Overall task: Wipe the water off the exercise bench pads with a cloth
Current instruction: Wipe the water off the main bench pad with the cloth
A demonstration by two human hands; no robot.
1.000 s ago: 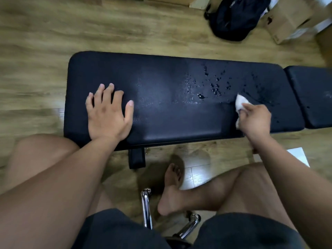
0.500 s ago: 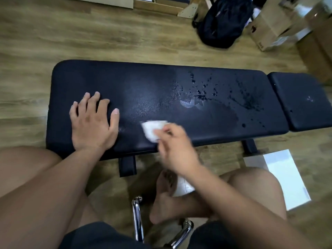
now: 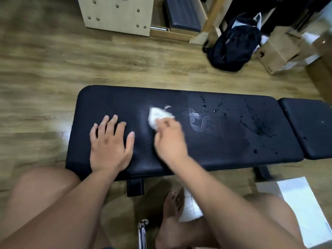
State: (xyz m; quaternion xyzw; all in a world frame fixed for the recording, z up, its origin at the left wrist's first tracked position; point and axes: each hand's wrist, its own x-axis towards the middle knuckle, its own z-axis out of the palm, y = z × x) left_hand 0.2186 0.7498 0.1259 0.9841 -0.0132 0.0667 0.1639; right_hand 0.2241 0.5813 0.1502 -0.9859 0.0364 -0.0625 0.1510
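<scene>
The long black bench pad point(image 3: 224, 151) lies across the view, with a shorter second pad point(image 3: 309, 126) at its right end. Water drops and a wet smear point(image 3: 203, 121) sit right of the pad's middle, and more drops point(image 3: 258, 124) lie further right. My left hand point(image 3: 109, 146) rests flat on the left part of the pad, fingers spread. My right hand point(image 3: 168, 139) presses a small white cloth point(image 3: 158, 115) onto the pad just left of the wet smear; both are blurred.
A dark backpack point(image 3: 233, 45) and a cardboard box point(image 3: 280, 51) stand on the wooden floor behind the bench. A wooden cabinet point(image 3: 116, 13) is at the back. A white sheet point(image 3: 305, 209) lies on the floor at the right, near my knees.
My right hand swept the cloth from the pad's right side leftward along the near edge, then up toward the pad's middle. The left hand stayed flat. The view tilted upward.
</scene>
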